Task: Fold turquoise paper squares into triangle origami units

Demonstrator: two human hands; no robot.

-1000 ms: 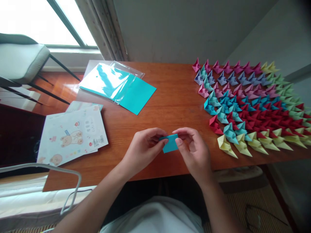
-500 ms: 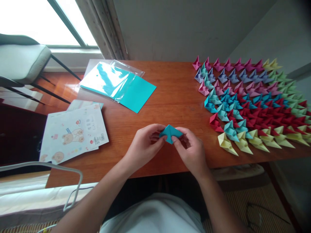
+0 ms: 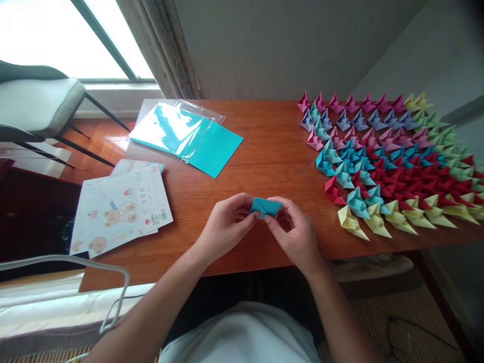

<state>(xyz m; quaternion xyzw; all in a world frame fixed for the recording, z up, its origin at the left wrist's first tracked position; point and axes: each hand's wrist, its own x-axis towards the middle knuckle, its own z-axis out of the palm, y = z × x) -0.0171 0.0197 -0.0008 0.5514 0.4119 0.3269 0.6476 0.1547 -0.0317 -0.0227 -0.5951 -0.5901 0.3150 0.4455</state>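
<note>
A small folded piece of blue origami paper (image 3: 266, 206) is held up between both hands, above the front part of the table. My left hand (image 3: 230, 222) pinches its left end with thumb and fingers. On the other end, my right hand (image 3: 293, 227) is closed, its thumb at the lower edge. The paper's top edge looks flat and a slanting crease line shows on its near face. Its far side and some of my fingertips are hidden.
Rows of folded paper figures (image 3: 357, 204) in many colours cover the right of the wooden table (image 3: 272, 156). Blue paper sheets (image 3: 217, 151) lie partly under a clear plastic sleeve at the back left. Bear-printed packets (image 3: 124, 212) lie at the left; a chair (image 3: 41, 103) stands beyond.
The paper's upper point has gone; its top edge is now flat, and the shape is a narrower four-sided one. Both hands keep their grip in nearly the same place. The view has shifted slightly.
</note>
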